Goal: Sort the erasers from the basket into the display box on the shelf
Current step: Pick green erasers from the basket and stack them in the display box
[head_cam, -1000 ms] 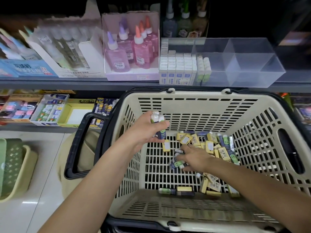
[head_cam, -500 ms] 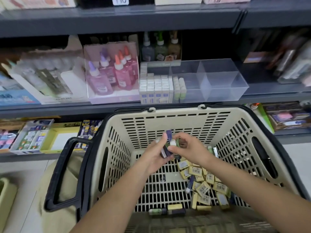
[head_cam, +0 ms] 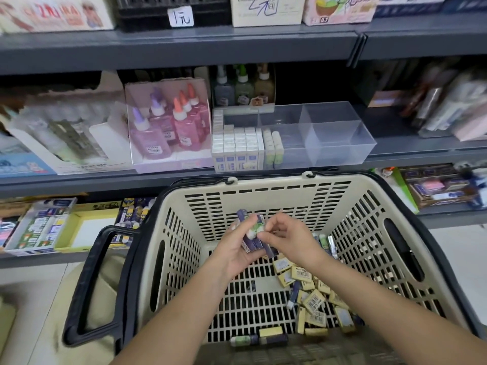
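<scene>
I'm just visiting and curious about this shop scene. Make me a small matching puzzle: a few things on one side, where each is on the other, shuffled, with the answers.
Things:
1. purple-sleeved erasers
2. yellow erasers
3. white boxed erasers
4. pink glue bottles

Places:
A. loose on the floor of the basket
B. in the pink carton left of the clear display box
C. held between the left hand and right hand
D. packed in the left end of the clear display box

Pairs: 1-C, 2-A, 3-D, 4-B

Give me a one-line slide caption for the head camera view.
Both hands gather erasers above the basket.
</scene>
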`<state>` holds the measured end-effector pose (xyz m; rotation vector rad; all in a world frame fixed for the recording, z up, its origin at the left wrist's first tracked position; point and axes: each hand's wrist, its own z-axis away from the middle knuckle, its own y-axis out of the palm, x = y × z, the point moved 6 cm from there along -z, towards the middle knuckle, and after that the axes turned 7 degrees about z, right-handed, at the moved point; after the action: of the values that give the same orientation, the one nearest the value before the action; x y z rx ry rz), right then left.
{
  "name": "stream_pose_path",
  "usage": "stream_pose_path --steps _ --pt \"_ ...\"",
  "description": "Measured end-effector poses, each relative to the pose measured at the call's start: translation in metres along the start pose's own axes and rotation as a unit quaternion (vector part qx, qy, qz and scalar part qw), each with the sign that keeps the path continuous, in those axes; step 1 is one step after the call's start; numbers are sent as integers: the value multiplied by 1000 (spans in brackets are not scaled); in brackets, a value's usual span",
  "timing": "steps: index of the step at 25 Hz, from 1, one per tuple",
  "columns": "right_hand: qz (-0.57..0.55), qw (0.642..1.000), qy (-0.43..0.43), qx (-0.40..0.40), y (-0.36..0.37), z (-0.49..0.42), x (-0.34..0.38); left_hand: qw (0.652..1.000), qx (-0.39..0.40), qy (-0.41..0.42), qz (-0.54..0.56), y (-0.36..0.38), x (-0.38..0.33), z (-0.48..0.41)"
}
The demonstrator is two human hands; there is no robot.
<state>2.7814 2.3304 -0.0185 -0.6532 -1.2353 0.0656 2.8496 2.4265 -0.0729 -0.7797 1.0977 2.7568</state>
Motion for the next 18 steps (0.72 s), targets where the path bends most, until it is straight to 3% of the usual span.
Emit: stream_pose_path --steps 3,7,11,18 --pt "2 1000 -7 -13 -5 0 2 1000 -4 -1 13 5 2 2" --pt "103 994 22 -28 -15 -6 -1 1000 -22 2 11 5 3 1" --pt "42 996 67 39 -15 -6 -6 998 -25 21 -58 8 1 4" --pt "-35 999 19 8 -55 -18 15 974 -19 102 -203 27 -34 9"
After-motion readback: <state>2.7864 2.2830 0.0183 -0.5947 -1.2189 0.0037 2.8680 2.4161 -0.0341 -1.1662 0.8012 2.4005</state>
